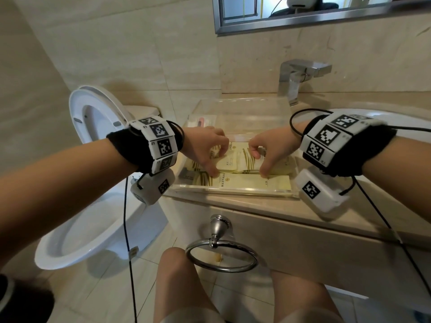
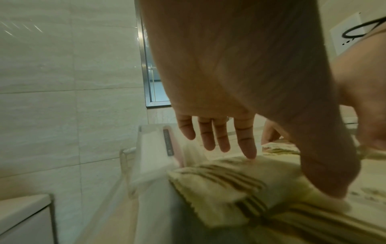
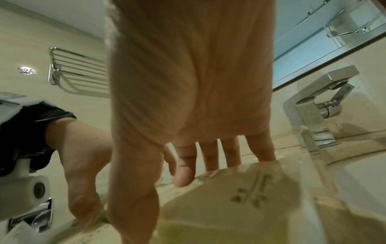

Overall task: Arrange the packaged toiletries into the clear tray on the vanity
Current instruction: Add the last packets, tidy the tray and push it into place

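A clear tray point(image 1: 233, 190) sits on the beige vanity point(image 1: 268, 213) and holds several cream packets with gold stripes point(image 1: 242, 183). A pink item in a white wrapper point(image 1: 200, 121) lies in the tray's back left corner. Both hands are inside the tray over the middle packets point(image 1: 231, 162). My left hand point(image 1: 218, 164) has its thumb and index fingertip down on a striped packet point(image 2: 219, 184), the other fingers point(image 2: 208, 137) straight above it. My right hand point(image 1: 260, 165) spans another packet point(image 3: 240, 206), thumb at its near edge and straight fingers point(image 3: 267, 151) at its far edge.
A toilet point(image 1: 81, 229) with its lid up stands just left of the vanity. A chrome faucet point(image 1: 296, 78) and the white basin point(image 1: 396, 122) are behind and to the right of the tray. A towel ring point(image 1: 221, 252) hangs on the vanity front above my knees.
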